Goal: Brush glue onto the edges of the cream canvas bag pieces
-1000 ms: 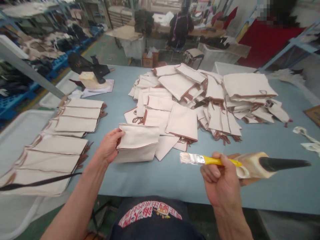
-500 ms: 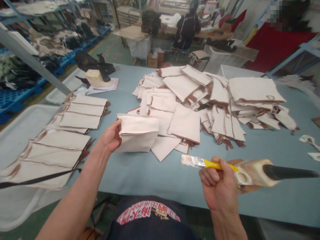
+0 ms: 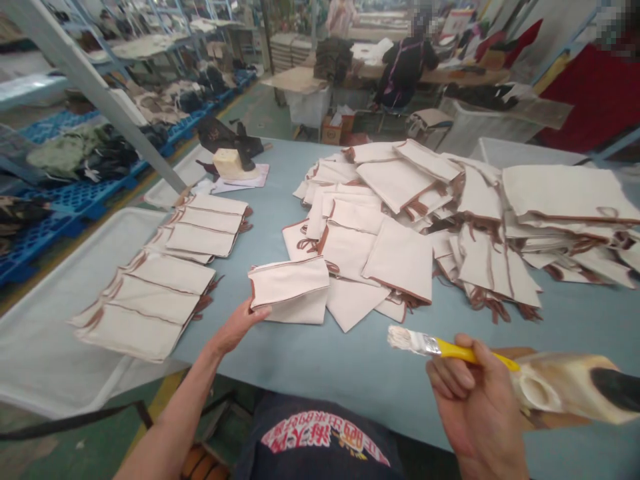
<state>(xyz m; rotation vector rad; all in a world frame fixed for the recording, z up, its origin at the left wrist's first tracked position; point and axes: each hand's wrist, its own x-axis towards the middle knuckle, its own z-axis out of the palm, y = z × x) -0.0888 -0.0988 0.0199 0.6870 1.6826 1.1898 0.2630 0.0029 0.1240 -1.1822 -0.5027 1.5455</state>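
Observation:
My left hand [image 3: 245,323] grips the lower left corner of a folded cream fabric piece [image 3: 290,283] with brown edging, which lies partly open near the table's front. My right hand [image 3: 473,383] is closed round the yellow handle of a paintbrush [image 3: 450,349]; its bristles point left and carry whitish paste. Just right of that hand lies a glue-stained container [image 3: 565,387] with a round opening and a dark handle. Behind the held piece spreads a loose pile of cream fabric pieces [image 3: 400,253].
Stacked fabric pieces [image 3: 155,300] lie in overlapping rows at the left table edge, beside a white tub [image 3: 30,333]. A yellowish block [image 3: 234,165] sits on papers at the back left. Farther off, a person [image 3: 405,70] sits at another table.
The view has turned left. My left hand has shifted to the fabric piece's lower corner, and the piece is now tilted with its fold spread more. The brush remains in my right hand.

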